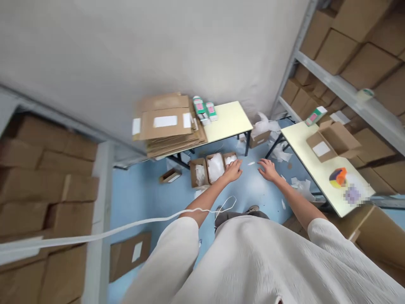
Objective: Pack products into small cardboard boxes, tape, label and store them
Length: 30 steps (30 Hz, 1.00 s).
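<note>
Both my arms reach forward over the blue floor (256, 198). My left hand (233, 171) holds nothing that I can see, its fingers stretched out a little apart. Beneath and beside it on the floor stand cardboard boxes with white packing material (216, 167) in them; the hand covers part of the rightmost one. My right hand (268, 169) hangs in the air to the right, fingers spread and bent slightly, with nothing in them. Between the two hands a small white scrap (251, 163) lies on the floor.
A pale table (226, 122) bears flattened cardboard (167, 122) and green-white boxes (200, 105). On the right table (303, 147) sit an open carton (335, 139) and a tape roll (338, 177). Racks of cartons flank both sides. A white cable (133, 223) crosses at left.
</note>
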Tool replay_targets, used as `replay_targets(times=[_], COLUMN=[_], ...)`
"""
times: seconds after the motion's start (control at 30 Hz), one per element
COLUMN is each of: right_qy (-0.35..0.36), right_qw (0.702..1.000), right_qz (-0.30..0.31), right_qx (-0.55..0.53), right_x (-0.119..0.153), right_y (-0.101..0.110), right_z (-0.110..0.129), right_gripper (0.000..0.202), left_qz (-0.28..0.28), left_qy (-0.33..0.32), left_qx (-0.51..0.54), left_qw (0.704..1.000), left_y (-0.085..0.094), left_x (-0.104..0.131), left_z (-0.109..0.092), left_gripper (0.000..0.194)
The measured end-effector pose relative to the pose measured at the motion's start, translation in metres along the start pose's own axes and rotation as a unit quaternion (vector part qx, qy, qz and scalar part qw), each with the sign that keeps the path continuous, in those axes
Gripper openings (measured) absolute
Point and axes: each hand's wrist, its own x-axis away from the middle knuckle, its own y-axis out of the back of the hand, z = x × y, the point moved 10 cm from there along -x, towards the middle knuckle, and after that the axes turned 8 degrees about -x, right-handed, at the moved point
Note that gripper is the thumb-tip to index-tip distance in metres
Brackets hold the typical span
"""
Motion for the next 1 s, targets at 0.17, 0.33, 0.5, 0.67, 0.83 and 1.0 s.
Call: replay_targets(times=[0.17,0.33,0.5,0.67,0.83,1.0], right_qy=[0.068,0.113,0.146,0.161,0.179,0.153], right_qw=[0.996,0.991,0.984,0.976,0.965,0.959], right_qz=[0.049,0.069,0.082,0.104,0.146,0.196], right_qx=[-0.004,-0.024,-0.065,-0.101,-0.121,-0.133], right_x=[-0.038,-0.055,-0.056,-0.074,-0.116,-0.163], right_y=[-0.065,-0.139,-0.206,-0.243,-0.282,-0.358], right_z=[0.105,0.192,0.249,0.281,0.297,0.291], right_gripper=[0.048,0.048,0.046,0.043,0.044,0.045], left_qz=[-0.019,-0.004,0.030,0.038,0.014,-0.013], left_qy=[0.095,0.133,0.162,0.191,0.224,0.232], left_qx=[0.019,0.031,0.040,0.062,0.089,0.115], left_qw=[0.995,0.991,0.986,0.979,0.971,0.966], left_y=[-0.010,-0.040,-0.061,-0.062,-0.073,-0.110], left_x=[0.093,0.181,0.250,0.284,0.280,0.249], left_z=[0.109,0.198,0.264,0.313,0.356,0.397], left_gripper=[0.072,0.069,0.063,0.062,0.060,0.053])
